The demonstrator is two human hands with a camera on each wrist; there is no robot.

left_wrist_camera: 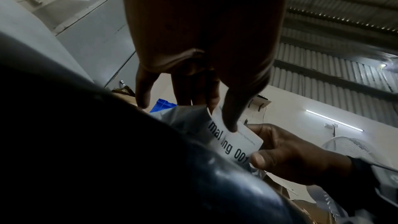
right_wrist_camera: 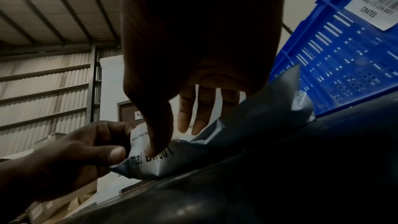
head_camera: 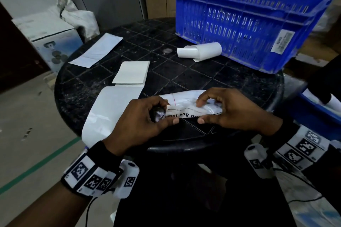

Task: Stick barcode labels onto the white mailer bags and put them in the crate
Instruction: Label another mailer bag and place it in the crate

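Here both hands work on one white mailer bag (head_camera: 186,100) that lies at the near edge of the round black tabletop (head_camera: 184,72), directly under the hands. The left hand (head_camera: 140,121) pinches the left end of a barcode label (head_camera: 184,113) between thumb and fingers, and the label carries bold black letters. The right hand (head_camera: 230,108) holds the other end of the same label, with the thumb at its near edge and the bent fingers on top, against the bag. In the left wrist view the label (left_wrist_camera: 234,140) sits between the two thumbs. Beyond the right hand stands the blue crate (head_camera: 245,24) on the far right part of the tabletop, and a curled white roll (head_camera: 201,51) lies just in front of it. Beyond the left hand lie a folded white sheet (head_camera: 132,73) and a long white strip (head_camera: 96,49). A wide white sheet (head_camera: 107,114) hangs over the tabletop edge, just left of the left hand.
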